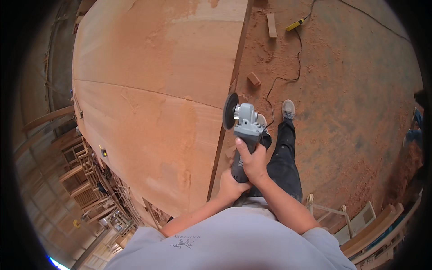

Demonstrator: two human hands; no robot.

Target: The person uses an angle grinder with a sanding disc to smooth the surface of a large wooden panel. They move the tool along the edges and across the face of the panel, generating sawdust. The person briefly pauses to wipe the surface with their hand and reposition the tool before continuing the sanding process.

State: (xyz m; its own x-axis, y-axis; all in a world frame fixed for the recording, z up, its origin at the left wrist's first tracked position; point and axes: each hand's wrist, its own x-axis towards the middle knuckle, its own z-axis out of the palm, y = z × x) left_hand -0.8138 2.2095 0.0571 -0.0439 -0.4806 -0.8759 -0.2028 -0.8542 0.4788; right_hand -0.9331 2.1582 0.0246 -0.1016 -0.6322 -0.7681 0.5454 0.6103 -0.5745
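Observation:
Both my hands are wrapped around a grey angle grinder [248,125] with a dark body. My right hand [254,162] grips it just behind the gear head, thumb laid along the top. Lower down, my left hand [231,185] closes around the rear end of the body. The dark round disc [230,111] stands on edge at the tool's left side, over the right edge of a large wooden panel [148,121]. Whether the disc touches the wood, I cannot tell. A seam crosses the panel, and reddish dust lies in patches on it.
A black cord [299,54] winds across the dusty floor to a yellow socket block [294,24]. Wood offcuts [254,79] lie beside the panel. A yellow-and-black tape measure [104,152] is at the panel's left edge. Wooden frames [83,180] stand left; boards [373,229] lie lower right.

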